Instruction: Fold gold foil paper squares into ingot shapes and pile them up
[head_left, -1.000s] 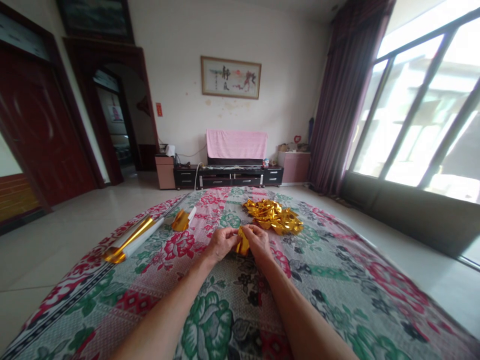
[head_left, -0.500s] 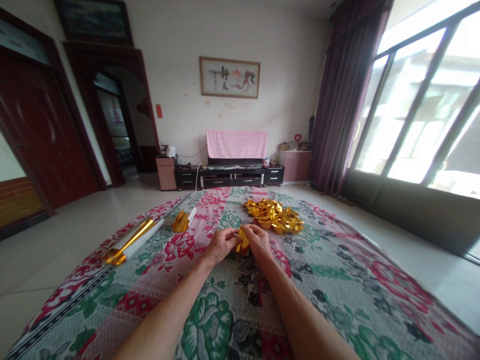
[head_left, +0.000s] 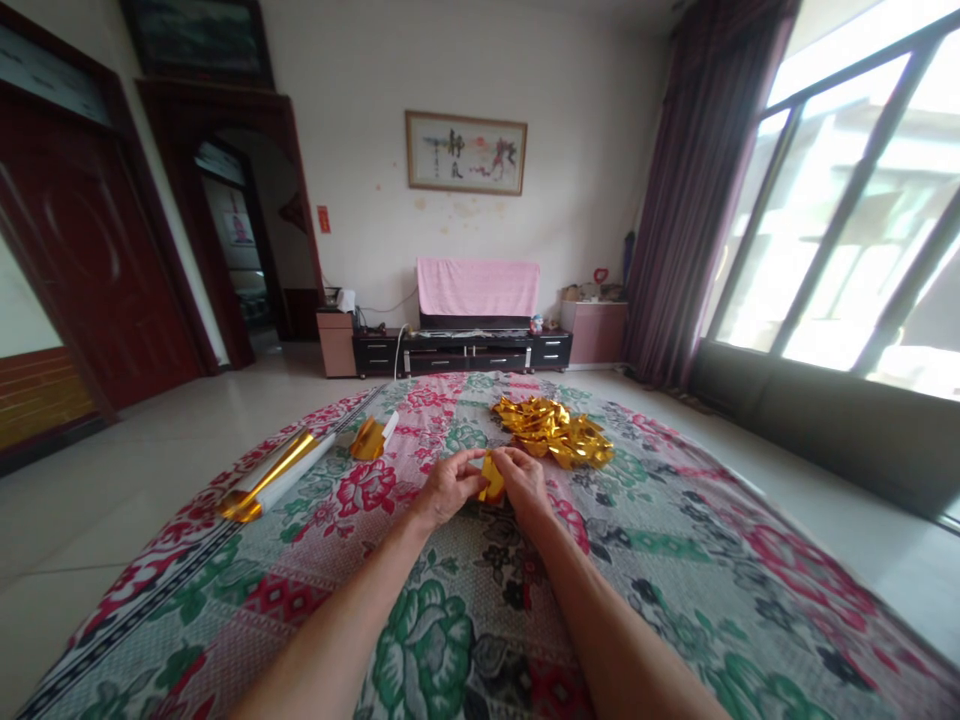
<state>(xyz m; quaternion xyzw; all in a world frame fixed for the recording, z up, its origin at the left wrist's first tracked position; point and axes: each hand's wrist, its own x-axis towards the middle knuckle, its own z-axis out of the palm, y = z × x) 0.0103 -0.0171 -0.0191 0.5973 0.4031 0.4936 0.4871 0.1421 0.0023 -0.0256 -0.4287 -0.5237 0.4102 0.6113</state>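
Between my two hands, above the flowered cloth, is a small piece of gold foil [head_left: 491, 480]. My left hand [head_left: 452, 487] pinches its left side with thumb and fingers. The fingers of my right hand [head_left: 523, 482] are closed on its upper right part. Just beyond my right hand lies a pile of folded gold foil pieces [head_left: 559, 432]. To the left, a small stack of gold sheets [head_left: 369, 438] with a white edge rests on the cloth. Further left is a long roll of gold and white foil [head_left: 277, 478].
The patterned tablecloth [head_left: 424, 650] covers a round table. Beyond it stand a low black cabinet [head_left: 465, 357] and a pink cloth [head_left: 478, 287] draped over something. A purple curtain [head_left: 686, 200] and a window are at the right.
The view has shifted slightly, so the table items appear a little further right. Both hands still hold the foil piece, with small changes in the fingers.
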